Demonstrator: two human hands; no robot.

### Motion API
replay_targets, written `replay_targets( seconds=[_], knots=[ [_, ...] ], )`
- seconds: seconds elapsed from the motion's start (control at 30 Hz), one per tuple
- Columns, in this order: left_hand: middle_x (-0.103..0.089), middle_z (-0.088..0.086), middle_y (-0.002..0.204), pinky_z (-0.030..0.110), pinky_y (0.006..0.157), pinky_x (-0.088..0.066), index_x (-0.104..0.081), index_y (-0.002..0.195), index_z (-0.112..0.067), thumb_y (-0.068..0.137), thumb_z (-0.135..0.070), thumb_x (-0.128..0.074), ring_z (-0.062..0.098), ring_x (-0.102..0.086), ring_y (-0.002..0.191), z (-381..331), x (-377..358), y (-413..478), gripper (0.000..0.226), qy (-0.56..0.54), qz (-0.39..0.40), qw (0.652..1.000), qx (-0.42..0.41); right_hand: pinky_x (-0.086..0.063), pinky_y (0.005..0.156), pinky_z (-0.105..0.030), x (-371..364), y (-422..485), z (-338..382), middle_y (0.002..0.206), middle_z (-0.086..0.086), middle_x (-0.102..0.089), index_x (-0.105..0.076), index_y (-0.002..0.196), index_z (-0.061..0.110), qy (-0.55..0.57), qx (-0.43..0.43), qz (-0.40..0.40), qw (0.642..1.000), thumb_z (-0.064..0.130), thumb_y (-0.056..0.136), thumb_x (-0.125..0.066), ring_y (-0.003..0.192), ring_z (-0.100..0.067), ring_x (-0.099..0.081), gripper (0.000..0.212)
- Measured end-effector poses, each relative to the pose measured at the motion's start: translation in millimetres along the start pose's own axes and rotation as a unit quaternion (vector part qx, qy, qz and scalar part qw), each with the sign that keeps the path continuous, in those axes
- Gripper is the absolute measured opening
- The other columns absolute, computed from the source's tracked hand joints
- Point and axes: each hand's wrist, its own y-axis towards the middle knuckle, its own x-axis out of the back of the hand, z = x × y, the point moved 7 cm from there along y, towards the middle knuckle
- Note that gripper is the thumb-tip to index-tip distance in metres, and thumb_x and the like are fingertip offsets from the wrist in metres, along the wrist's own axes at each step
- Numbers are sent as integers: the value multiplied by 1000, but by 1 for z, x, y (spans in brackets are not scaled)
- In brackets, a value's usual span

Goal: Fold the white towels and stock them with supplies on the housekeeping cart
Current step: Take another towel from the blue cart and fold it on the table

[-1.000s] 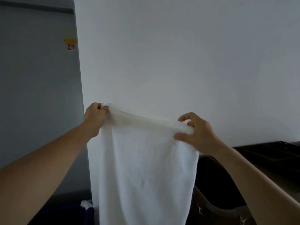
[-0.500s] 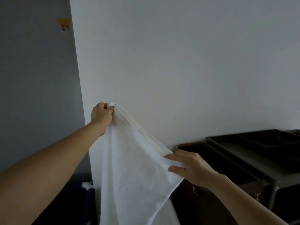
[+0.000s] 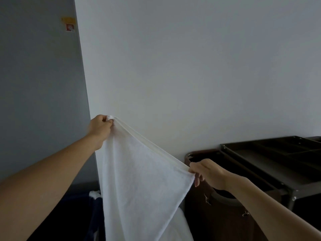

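Towel: white towel [image 3: 139, 180] is up in the air betw. both hands. Top edge slants down L to R; the rest hangs loose, just left of the cart [image 3: 260, 164].
L hand: left hand [image 3: 99, 128] is the higher one, fingers curled tight round the upper corner.
R hand: right hand [image 3: 208, 173] is lower; thumb + fingers pinch the other end of the top edge.
Cart: dark, on the right, no towel seen on its top.
Progress: early, prob. Towel is spread, not folded to size; nothing stocked in view.
Left to do: finish fold, set on cart, add supplies.
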Motion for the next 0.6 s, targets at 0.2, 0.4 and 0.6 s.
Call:
replay_targets(
  seconds=[0.2,0.4,0.6],
  knots=[
    [-63,-1,102,33,71,-44,-61,93,-24,96,-24,-61,19,-57,89,8,0,-12,3,-23,47,998,-21,-45,65,-15,-24,8,-8,66,6,-71,-71,81,27,-64,-48,106,991,29,101,-54,60,-3,-60,26],
    [-64,-11,97,35,79,-50,-61,92,-31,95,-27,-61,15,-60,92,-6,-9,-24,5,-15,58,997,-48,-46,76,-11,-69,7,7,74,21,-70,-74,115,15,-70,-14,228,971,21,91,-67,76,-2,-65,26],
    [-64,-10,97,33,81,-47,-61,98,-26,95,-23,-61,16,-60,93,0,-9,-22,4,3,61,997,-57,-41,64,-11,-71,12,8,89,2,-69,-72,115,15,-216,22,197,956,22,95,-55,70,-6,-59,27]
  ],
)
